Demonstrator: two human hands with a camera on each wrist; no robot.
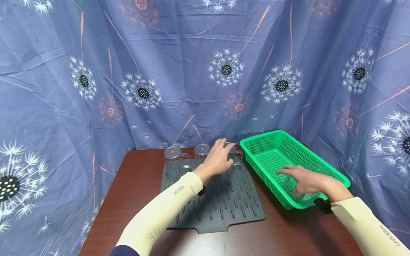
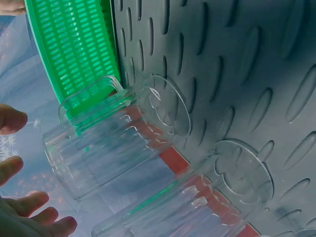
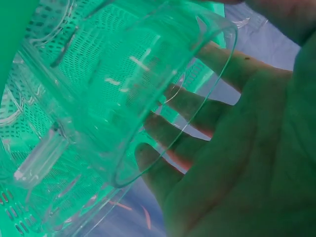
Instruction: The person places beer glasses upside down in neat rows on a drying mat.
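Three clear glass mugs stand upside down in a row along the back of a dark ridged drying mat [image 1: 221, 209]: a left mug [image 1: 173, 163], a middle mug [image 1: 201, 152] and a right mug [image 1: 230, 168]. My left hand [image 1: 216, 159] hovers by the right mug, fingers spread; the left wrist view has those fingers apart from this mug [image 2: 108, 145]. Over the green basket [image 1: 267, 177], my right hand [image 1: 305, 180] reaches down with fingers extended. A glass mug [image 3: 143, 84] lies tilted right at these fingers [image 3: 197, 111]; whether they touch it, I cannot tell.
More clear glassware [image 3: 42, 160] lies in the basket around that mug. The basket stands right of the mat on a brown wooden table [image 1: 134, 177]. A blue dandelion-print curtain [image 1: 192, 71] hangs behind and at both sides.
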